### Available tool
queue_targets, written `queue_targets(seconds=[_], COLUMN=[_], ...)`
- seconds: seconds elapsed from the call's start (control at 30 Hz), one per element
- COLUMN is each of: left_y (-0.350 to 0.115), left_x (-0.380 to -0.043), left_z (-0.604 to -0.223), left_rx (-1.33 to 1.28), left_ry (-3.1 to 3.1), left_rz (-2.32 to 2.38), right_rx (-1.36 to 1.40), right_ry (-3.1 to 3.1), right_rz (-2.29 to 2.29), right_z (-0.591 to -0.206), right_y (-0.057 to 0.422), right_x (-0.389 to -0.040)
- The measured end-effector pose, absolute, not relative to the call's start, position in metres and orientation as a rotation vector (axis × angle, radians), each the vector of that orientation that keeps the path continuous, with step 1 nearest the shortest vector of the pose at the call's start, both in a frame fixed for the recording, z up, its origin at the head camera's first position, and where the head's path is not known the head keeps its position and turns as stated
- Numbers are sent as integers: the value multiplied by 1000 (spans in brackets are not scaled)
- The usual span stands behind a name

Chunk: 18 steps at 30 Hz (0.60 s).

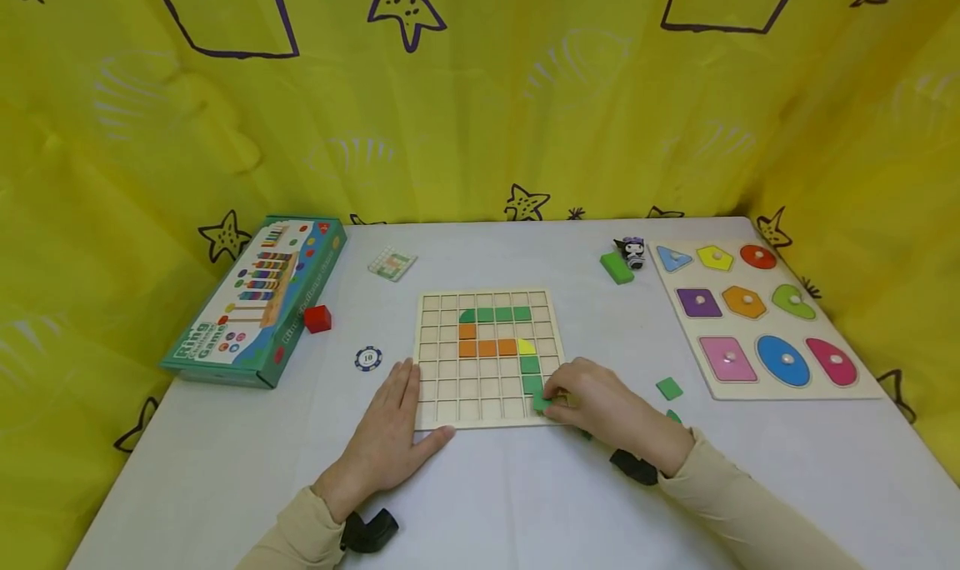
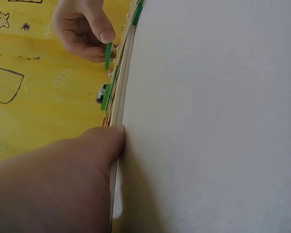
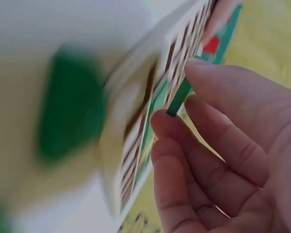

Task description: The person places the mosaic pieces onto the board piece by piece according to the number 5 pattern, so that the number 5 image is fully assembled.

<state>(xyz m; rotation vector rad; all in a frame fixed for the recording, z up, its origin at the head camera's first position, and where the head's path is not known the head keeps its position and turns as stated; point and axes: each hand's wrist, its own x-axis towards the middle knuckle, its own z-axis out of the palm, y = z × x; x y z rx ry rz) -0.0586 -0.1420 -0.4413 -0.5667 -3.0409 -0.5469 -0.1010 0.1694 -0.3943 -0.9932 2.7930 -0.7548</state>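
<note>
The grid board (image 1: 480, 389) lies on the bench (image 1: 225, 478), and the right hand (image 1: 600, 399) has a green tile (image 1: 541, 402) pinched between thumb and fingers at the board's near right part (whether the tile touches it, I cannot tell). The left hand (image 1: 381, 437) lies relaxed along the board's left edge, fingers straight, its thumb at the near edge. On the board, a row of green pieces (image 1: 485, 314) runs across the far side, orange tiles (image 1: 487, 348) sit nearer, then a yellow piece (image 1: 527, 347) with green squares (image 1: 530, 374) below it. Right of the board are a loose green square (image 1: 669, 388) and, farther off, a shape puzzle (image 1: 712, 285). Left of it lie a poker chip (image 1: 368, 358), a red cube (image 1: 317, 318) and a game box (image 1: 247, 303); beyond its far right corner, a green block (image 1: 617, 267).
</note>
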Motion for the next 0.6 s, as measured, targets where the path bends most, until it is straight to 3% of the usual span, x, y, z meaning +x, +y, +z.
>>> queue_targets(seconds=[0.3,0.6], left_y=[-140,-142], left_x=[-58,-59], left_z=[-440,-442], left_rx=[-583,-571], left_ry=[-3038,-3027], left_rz=[-540,-546], right_rx=[-1230,-1408], right_ry=[2774,2787], right_rz=[-694,-634], right_z=[-401,-401], right_y=[136,142], right_x=[-103,-100])
